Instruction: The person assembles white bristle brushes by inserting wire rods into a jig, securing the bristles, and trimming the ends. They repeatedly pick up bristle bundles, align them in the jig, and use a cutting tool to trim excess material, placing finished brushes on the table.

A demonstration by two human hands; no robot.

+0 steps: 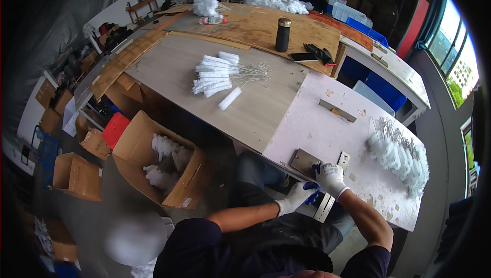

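My right hand (331,178), in a white work glove, is at the near edge of the table against a flat metal block (305,162). Its fingers are curled, and whatever they grip is hidden. Lower and to the left, my left hand (295,197), in a white glove with blue-coated fingers, is closed just off the table edge; I cannot make out what is in it. A perforated metal strip (324,207) lies below the hands, and another perforated plate (344,161) is beside the right hand. White bristle brushes with looped wire stems (399,152) are piled to the right.
More straight white brushes (215,76) lie mid-table, near a metal bar (337,110). Farther back are a black bottle (283,35), a phone (304,57) and a black glove (321,54). An open carton (189,180) of white brushes stands at left. Two people work at the far end.
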